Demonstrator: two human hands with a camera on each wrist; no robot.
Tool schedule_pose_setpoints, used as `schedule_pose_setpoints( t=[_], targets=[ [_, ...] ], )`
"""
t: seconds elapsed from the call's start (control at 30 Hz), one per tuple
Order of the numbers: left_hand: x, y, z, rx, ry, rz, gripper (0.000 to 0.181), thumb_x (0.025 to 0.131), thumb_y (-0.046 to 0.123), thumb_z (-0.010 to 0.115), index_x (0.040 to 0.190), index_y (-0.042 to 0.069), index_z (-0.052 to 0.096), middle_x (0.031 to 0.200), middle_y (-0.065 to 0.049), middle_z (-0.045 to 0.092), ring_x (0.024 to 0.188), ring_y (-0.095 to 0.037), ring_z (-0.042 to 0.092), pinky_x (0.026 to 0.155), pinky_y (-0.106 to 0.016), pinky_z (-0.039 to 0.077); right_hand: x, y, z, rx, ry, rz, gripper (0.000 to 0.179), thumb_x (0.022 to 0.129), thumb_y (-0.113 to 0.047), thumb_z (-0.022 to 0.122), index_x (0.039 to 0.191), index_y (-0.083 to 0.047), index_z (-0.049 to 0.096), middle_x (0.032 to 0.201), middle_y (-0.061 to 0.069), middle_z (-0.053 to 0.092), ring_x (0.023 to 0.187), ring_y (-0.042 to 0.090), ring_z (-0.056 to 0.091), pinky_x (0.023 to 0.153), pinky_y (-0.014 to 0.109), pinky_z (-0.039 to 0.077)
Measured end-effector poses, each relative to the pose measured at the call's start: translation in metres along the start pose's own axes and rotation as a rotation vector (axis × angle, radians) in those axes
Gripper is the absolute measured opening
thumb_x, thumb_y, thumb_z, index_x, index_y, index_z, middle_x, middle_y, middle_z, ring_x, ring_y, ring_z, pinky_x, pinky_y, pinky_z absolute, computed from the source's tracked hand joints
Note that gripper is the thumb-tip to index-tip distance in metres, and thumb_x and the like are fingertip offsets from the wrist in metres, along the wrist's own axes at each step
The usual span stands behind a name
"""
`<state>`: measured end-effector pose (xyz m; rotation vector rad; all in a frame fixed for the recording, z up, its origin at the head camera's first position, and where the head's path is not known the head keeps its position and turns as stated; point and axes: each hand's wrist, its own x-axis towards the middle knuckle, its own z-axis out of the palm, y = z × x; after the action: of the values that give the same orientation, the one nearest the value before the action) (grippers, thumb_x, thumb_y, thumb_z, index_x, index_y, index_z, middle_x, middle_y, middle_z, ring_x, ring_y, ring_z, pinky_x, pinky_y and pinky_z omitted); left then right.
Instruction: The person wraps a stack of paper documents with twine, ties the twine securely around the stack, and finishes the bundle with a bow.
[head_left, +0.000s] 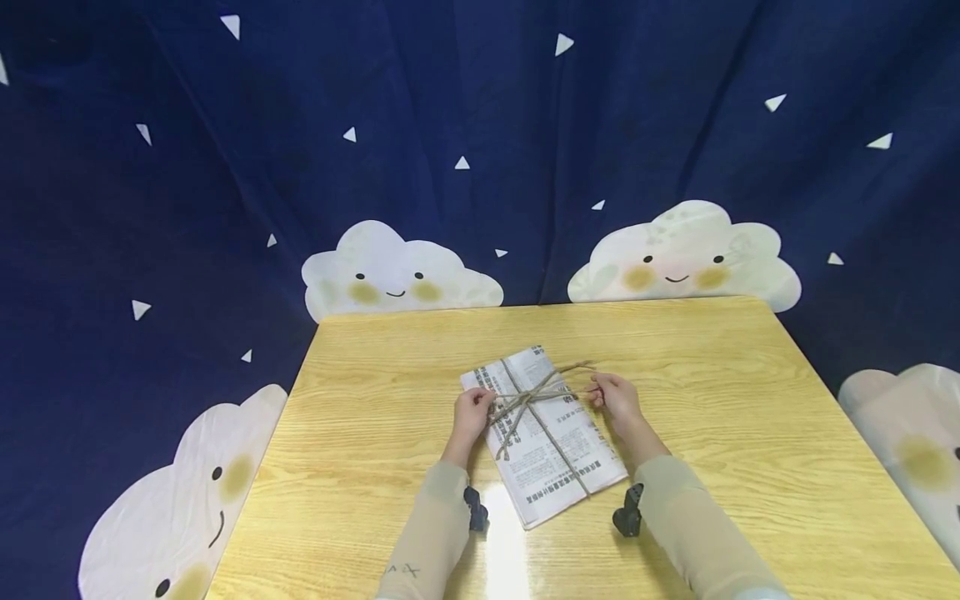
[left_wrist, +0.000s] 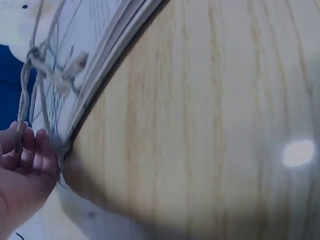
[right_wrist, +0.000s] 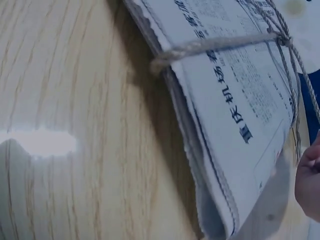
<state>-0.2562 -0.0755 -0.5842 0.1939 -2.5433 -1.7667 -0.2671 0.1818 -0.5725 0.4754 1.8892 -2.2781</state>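
Observation:
A flat stack of folded newspapers point(head_left: 542, 462) lies slantwise on the table, bound crosswise with brown twine point(head_left: 558, 450). Near its upper middle the twine meets in a knot point(head_left: 525, 398) with loops and loose ends. At the stack's left edge my left hand point(head_left: 472, 410) pinches a loop of the twine between thumb and fingers; the left wrist view shows the strand point(left_wrist: 22, 95) running up to the knot. Beyond the right edge my right hand point(head_left: 617, 398) pinches another twine loop, pulled out sideways. Only part of the right hand point(right_wrist: 309, 182) shows in the right wrist view.
The wooden table point(head_left: 375, 400) reaches out on all sides of the newspapers. Behind it hangs a dark blue curtain point(head_left: 480, 100) with white triangles and smiling clouds. A small black device point(head_left: 628, 510) sits at the right wrist, and another point(head_left: 476, 508) at the left.

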Motion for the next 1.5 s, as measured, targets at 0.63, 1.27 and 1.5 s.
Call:
schedule_pose_setpoints(
  t=[0.63,1.27,1.5],
  targets=[
    [0.028,-0.063,0.010,-0.336,0.136,-0.091,0.020,0.093,0.008,0.051,0.089,-0.011,0.057,0.072,-0.019,0.058,0.060,-0.025,0.065,0.057,-0.031,0.057,-0.007,-0.009,-0.006,0.079,0.042,0.044,0.041,0.098,-0.010,0.040,0.130,0.015,0.033,0.080,0.005,0.058,0.059,0.003,0.054,0.050,0.010,0.044],
    [-0.001,-0.011,-0.007,-0.122,0.245,-0.126,0.009,0.086,-0.003,0.056,0.083,-0.010,0.061,0.066,-0.016,0.059,0.050,-0.012,0.055,0.049,-0.022,0.051,-0.006,-0.006,-0.009,0.074,0.134,0.064,0.040,0.098,-0.012,0.039,0.130,0.012,0.038,0.075,0.001,0.057,0.057,0.001,0.053,0.050,0.010,0.044],
    [0.001,-0.010,-0.007,-0.091,0.246,-0.086,0.011,0.088,-0.002,0.054,0.083,-0.011,0.060,0.067,-0.018,0.060,0.053,-0.019,0.060,0.048,-0.023,0.052,-0.001,-0.011,-0.011,-0.016,0.111,0.011,0.040,0.097,-0.016,0.043,0.126,0.012,0.042,0.076,0.003,0.058,0.058,0.003,0.054,0.051,0.013,0.046]
  ],
)
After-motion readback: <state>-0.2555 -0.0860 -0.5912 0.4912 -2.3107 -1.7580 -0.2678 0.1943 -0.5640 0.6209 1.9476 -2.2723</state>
